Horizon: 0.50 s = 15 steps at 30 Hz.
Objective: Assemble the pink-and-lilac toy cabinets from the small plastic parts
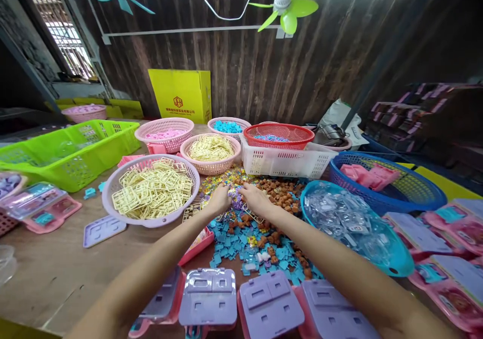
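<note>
Head view: we see the brown wooden table [53, 273], crowded except for a bare strip along its left near edge, the only open room beside the arms. To the left stands the rectangular lime-green plastic crate [68, 153]; to the right, the round blue mesh basket [388, 188] and the turquoise oval tub of clear plastic pieces [354, 223]. Between them lies the round lilac basket of cream plastic frames [153, 190]. We reach both arms forward to the loose heap of small multicoloured plastic parts [241, 213] at table centre. Our left hand [221, 198] and right hand [254, 198] meet just above it, fingers curled narrowly on a small lilac piece [237, 196]; its long axis cannot be told.
</note>
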### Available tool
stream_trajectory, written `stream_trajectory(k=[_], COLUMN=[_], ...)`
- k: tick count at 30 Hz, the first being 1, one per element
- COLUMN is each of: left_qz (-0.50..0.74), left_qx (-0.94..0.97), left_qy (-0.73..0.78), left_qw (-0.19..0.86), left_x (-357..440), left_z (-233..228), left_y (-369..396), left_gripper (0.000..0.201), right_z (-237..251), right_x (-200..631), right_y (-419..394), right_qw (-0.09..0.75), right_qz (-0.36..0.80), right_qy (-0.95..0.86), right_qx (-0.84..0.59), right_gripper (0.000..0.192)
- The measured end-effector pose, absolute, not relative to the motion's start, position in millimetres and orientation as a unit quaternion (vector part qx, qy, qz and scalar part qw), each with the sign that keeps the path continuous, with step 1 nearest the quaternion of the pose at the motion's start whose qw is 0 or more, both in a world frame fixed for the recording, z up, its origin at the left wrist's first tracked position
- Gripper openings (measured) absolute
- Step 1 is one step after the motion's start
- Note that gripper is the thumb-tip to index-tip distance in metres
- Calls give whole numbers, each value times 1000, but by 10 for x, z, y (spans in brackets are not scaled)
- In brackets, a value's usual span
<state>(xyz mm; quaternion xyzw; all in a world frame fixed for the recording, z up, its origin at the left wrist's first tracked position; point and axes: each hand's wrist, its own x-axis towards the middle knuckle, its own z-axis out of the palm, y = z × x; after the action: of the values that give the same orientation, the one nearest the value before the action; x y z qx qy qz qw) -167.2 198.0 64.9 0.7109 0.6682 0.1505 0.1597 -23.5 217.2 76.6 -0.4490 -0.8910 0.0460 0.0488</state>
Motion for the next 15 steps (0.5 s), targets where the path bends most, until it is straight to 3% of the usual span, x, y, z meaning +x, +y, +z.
stream_trajectory(k=[4, 8, 15], left_qz=[134, 107, 102], left_qx=[704, 707, 699], left_qy=[680, 678, 675], left_qw=[154, 172, 211], left_x=[-1636, -1642, -1677], left_z=[487, 375, 346], left_y=[2249, 2364, 2426], left_gripper=[26, 25, 30], right_z=[656, 633, 657], right_x=[-450, -493, -460], right_y=[2459, 2586, 2688], right_qw=[3, -48, -93], right_qz=[34, 36, 56], right_qy=[-893, -903, -912], right_qx=[-449, -425, -396], right_gripper=[34, 21, 27])
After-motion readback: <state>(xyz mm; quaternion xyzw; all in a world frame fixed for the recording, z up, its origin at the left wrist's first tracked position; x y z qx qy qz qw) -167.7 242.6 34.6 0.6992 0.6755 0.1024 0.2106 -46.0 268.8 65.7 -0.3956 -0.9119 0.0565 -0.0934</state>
